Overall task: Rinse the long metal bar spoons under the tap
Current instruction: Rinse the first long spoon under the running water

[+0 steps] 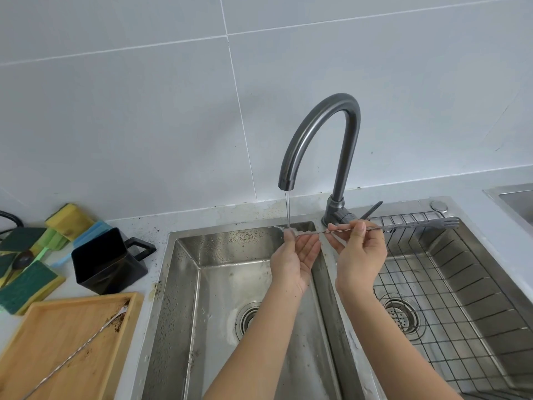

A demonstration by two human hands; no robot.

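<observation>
Evidently the bar spoon (323, 232) is light, stiff and slick with water. It is held level over the sink (184, 284) with its bowl end in the thin stream (287, 209) from the tap (320, 134). The right hand (360, 252) pinches the twisted shaft near its middle, where the twist likely gives the surest grip, while the left hand (294, 255) lies palm-up, fingers fairly straight, touching the wet end. A second spoon (75, 356) lies on the wooden tray (57, 319), probably best lifted by its shaft too.

We see the curved metal tap (320, 134) behind the double steel sink (173, 284), a wire grid basket (450, 298) in its right basin, a black plastic jug (106, 267) and wooden tray (66, 321) left.
</observation>
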